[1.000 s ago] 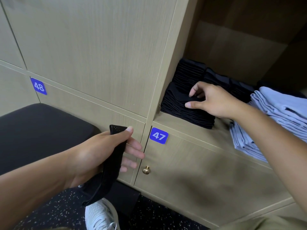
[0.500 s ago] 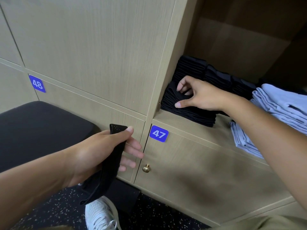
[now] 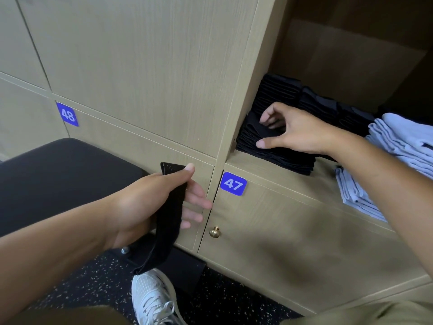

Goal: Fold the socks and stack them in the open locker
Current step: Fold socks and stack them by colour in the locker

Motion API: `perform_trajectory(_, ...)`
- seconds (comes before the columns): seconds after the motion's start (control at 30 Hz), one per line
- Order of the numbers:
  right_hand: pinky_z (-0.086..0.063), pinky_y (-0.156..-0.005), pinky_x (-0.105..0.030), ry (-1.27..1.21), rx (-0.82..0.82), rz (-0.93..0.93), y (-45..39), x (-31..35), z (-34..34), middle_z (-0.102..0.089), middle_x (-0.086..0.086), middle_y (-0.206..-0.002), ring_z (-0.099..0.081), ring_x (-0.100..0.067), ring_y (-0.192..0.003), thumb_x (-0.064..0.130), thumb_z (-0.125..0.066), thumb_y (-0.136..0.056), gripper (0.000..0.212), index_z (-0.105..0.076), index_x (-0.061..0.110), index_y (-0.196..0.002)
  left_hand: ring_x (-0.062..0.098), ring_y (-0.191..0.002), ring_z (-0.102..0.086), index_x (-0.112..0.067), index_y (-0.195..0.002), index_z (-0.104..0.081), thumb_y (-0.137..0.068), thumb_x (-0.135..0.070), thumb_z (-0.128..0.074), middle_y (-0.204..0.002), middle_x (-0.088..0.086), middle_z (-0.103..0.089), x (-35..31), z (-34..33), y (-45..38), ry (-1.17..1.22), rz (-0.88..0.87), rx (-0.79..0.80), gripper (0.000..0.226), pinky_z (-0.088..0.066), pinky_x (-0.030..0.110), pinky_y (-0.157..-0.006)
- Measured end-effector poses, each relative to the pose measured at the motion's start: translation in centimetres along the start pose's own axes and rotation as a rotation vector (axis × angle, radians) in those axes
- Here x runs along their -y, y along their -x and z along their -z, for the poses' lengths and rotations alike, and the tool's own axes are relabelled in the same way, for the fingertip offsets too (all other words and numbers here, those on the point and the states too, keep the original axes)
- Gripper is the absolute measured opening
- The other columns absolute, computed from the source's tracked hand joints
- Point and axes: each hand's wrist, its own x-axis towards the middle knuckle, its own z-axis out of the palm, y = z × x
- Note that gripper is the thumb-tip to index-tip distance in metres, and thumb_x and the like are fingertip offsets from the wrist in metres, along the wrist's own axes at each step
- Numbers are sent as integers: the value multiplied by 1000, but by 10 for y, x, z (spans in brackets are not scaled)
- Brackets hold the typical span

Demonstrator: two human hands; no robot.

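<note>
My right grip has opened up over the last second: the fingers, which lay flat on the top fold, now arch wide over the black stack, thumb tip at its near edge and fingertips just touching the top. I read that as the folded sock being set down and squared, so this placing step looks about done. My left grip has not moved; it holds a black sock pinched under the thumb, the cuff poking up above the thumb and the rest hanging limp toward the floor, unfolded. That one is probably next to fold. The stack sits at the near left corner of the open locker, neat and flat, with more black piles behind it and light blue socks piled to the right.
</note>
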Motion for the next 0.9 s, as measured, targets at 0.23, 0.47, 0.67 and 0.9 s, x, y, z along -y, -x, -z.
perform_trajectory(0.23,-35,-85,-8,35,-276,93,42,29,-9,-61,20,-113,-50,5,-109,39,-73,-89,27,-65,29,-113,16,-64,-46,-22,-80,-54,-92,-65,-56,-76,-2,-53,-5,3,4,133,-54,-28,45,-33,32,-66)
perform_trajectory(0.47,-54,-82,-26,-201,-177,148,72,82,-33,-73,11,-86,-67,-5,-85,45,-73,-87,19,-71,26,-91,12,-87,-44,-11,-127,-62,-72,-96,-34,-101,1,-44,-11,1,8,371,-6,47,105,-52,20,-59)
perform_trajectory(0.67,-53,-77,-31,-410,133,31,82,110,-61,-77,5,-80,-69,-10,-76,65,-62,-79,48,-71,20,-92,15,-86,-73,-14,-116,-68,-86,-87,-14,-97,9,-73,-12,-4,12,366,-100,75,96,-61,27,-67)
perform_trajectory(0.9,-54,-72,-39,-420,33,5,76,107,-73,-73,1,-70,-64,-7,-60,23,-71,-92,14,-69,16,-80,4,-101,-71,-24,-110,-77,-102,-62,-33,-115,-4,-77,-6,-10,15,93,-195,20,59,-43,25,-87)
